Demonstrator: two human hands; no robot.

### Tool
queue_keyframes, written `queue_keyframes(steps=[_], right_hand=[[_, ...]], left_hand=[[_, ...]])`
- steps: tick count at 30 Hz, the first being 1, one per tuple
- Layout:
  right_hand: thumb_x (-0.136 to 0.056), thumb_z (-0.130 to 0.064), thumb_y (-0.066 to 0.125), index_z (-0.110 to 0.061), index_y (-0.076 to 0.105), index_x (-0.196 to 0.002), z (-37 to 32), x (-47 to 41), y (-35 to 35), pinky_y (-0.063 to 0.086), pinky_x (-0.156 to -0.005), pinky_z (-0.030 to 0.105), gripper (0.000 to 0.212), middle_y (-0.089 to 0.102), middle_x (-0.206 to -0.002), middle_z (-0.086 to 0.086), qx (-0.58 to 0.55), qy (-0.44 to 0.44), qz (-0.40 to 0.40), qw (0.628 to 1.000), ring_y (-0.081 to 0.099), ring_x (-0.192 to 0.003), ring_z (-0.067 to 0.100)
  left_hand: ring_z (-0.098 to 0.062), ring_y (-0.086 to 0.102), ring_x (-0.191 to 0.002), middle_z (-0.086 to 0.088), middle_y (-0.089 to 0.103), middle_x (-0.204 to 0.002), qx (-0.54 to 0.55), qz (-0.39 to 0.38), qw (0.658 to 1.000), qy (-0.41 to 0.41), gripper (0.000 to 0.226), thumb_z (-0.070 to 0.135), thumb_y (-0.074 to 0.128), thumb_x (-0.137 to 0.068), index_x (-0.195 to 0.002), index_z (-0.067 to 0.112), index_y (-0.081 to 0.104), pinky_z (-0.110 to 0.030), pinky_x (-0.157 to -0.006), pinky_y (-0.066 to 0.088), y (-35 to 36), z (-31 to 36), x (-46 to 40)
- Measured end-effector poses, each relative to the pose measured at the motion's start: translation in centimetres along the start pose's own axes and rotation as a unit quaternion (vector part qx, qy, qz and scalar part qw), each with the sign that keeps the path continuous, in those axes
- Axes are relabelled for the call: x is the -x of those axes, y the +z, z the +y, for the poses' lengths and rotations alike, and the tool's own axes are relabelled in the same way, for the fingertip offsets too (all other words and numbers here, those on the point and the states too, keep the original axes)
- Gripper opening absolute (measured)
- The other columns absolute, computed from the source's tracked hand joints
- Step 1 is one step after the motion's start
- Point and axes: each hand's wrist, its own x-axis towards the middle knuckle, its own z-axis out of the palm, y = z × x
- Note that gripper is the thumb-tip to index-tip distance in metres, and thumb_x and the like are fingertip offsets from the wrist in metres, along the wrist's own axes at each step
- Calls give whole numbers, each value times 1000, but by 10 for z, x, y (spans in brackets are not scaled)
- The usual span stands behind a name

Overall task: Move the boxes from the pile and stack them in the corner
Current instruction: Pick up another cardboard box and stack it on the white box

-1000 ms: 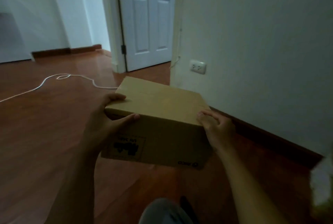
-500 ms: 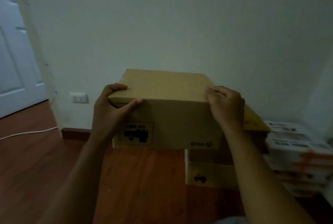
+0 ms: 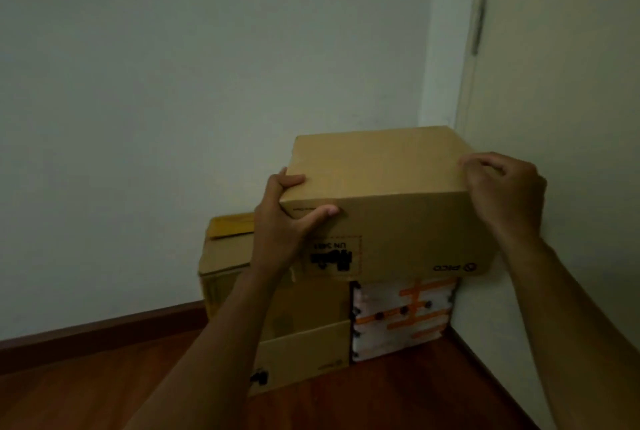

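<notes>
Cardboard box [image 3: 384, 208], long axis left-right, is held above the white-and-orange box [image 3: 403, 317] in the corner. Left hand [image 3: 284, 225] clamps its left edge; right hand [image 3: 502, 187] pinches its right edge, equally near.

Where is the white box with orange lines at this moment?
In the head view, the white box with orange lines stands low on the right, in the corner, under the held cardboard box.

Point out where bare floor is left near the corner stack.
Bare wood floor runs left of the brown boxes along the baseboard, and a narrower strip lies in front of the white-and-orange box. The corner itself is crowded.
</notes>
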Motion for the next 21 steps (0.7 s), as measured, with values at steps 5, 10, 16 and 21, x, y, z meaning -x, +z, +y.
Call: queue_keyframes(steps=[5,10,16,21], right_hand=[[-88,-35,62,-20,79,-106,30,-44,-19,47,-83,29,29,76,-109,6,51,3,30,998,67,-103,30],[-90,-40,62,-20,78,-109,63,-69,-3,52,-85,33,32,75,-110,5,77,-1,1,997,66,-97,26],[-92,-48,60,-16,79,-104,83,-85,22,51,-77,31,39,76,-95,6,55,-8,29,998,68,-87,26],[-93,-45,60,-11,78,-106,60,-99,31,49,-75,28,41,77,-96,8,72,-40,54,995,67,-81,22]], left_hand=[[-16,48,-130,-5,37,-154,39,-44,998,-14,79,52,86,-54,-118,22,50,-37,-94,55,71,-15,-11],[-24,52,-128,-9,40,-151,26,-38,999,-17,79,52,87,-54,-118,25,50,-41,-88,59,106,-49,-7],[-26,53,-127,-8,39,-152,19,-34,999,-31,80,62,84,-55,-120,32,48,-42,-82,61,118,-65,-17],[-18,49,-130,-8,40,-153,60,36,996,-56,71,52,80,-59,-117,23,51,-17,-88,54,124,-54,-12]])
